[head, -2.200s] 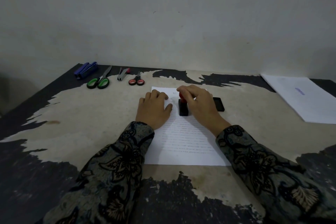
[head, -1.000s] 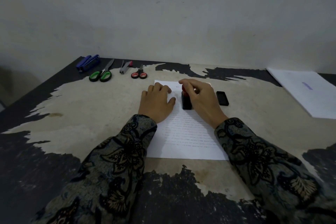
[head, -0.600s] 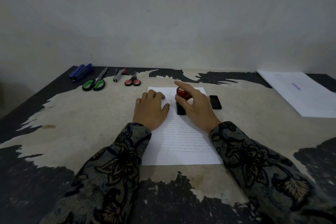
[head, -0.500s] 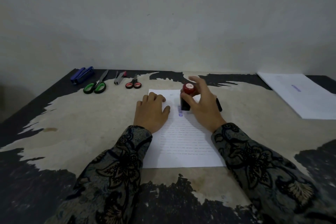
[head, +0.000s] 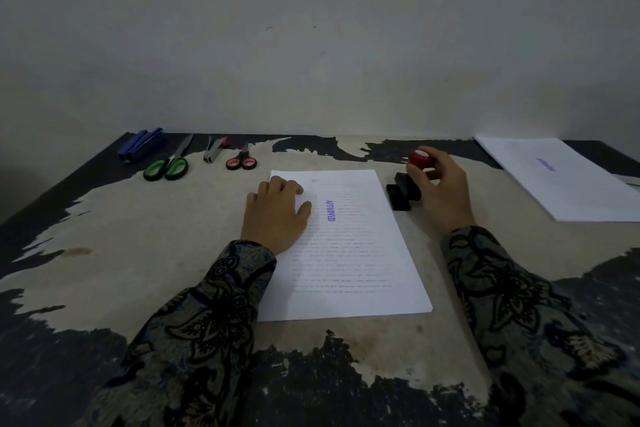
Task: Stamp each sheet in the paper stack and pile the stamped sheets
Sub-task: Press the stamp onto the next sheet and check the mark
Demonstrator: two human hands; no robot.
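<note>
Down on the worn worktop (head: 145, 246), dead centre, lies the printed sheet (head: 349, 267), and it carries a purple "APPROVED" mark (head: 330, 210) near its top, reading sideways from this view. Left hand (head: 275, 215) rests flat on the sheet's upper left corner, fingers relaxed and spread, pinning the paper down. Over to the right of the sheet, right hand (head: 441, 189) has its fingers curled round the red knob of the stamp (head: 414, 172), whose black base sits just beside the black ink pad (head: 398, 197) (whether the two touch, I cannot tell). Both sit off the paper, on bare worktop. Far right, near the wall, a pile of stamped sheets (head: 568, 184) lies well apart, purple mark showing on top. Along the back left edge, a line of tools: a blue stapler (head: 140, 145), green-handled scissors (head: 168, 166), a staple remover (head: 214, 150) and small red-handled scissors (head: 241, 161). Patterned sleeves (head: 207, 315) cover both forearms.
</note>
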